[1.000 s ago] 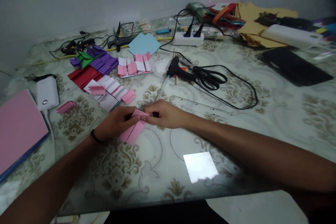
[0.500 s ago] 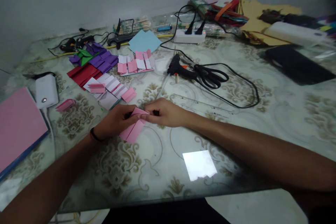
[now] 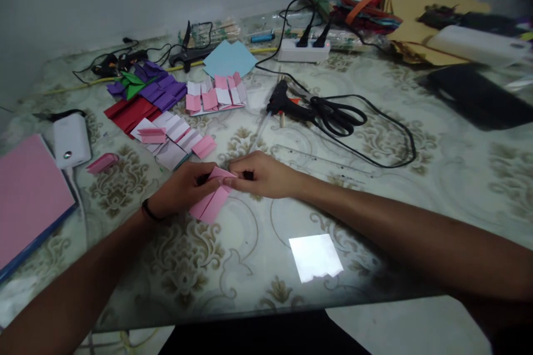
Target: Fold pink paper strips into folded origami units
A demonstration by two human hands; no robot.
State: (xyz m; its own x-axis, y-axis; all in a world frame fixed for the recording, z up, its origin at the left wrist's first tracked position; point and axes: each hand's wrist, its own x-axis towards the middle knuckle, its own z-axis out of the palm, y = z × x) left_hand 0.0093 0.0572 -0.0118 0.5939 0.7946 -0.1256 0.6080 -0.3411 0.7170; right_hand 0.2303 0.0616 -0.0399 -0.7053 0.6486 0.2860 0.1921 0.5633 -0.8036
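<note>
Between both hands is a pink piece of folded paper (image 3: 211,208), tilted above the table, with crease lines along it. My left hand (image 3: 187,187) pinches its left edge, thumb on top and fingers beneath. At its upper right corner my right hand (image 3: 260,176) is closed, thumb tip pressed on the paper. The fingers under the paper are hidden. Just beyond the hands lie folded white and pink papers (image 3: 169,141). A small folded pink paper strip (image 3: 102,163) rests to the left.
Farther back lie a black glue gun (image 3: 287,101), black-handled scissors (image 3: 341,116), a clear ruler (image 3: 320,163) and a white power strip (image 3: 303,51). Pink sheets (image 3: 33,199) and a white power bank (image 3: 71,140) are at left. A dark phone-like slab (image 3: 478,97) lies right.
The camera view has shifted slightly, so the far items sit a little higher. Both hands keep the same grip on the pink paper, with hardly any movement.
</note>
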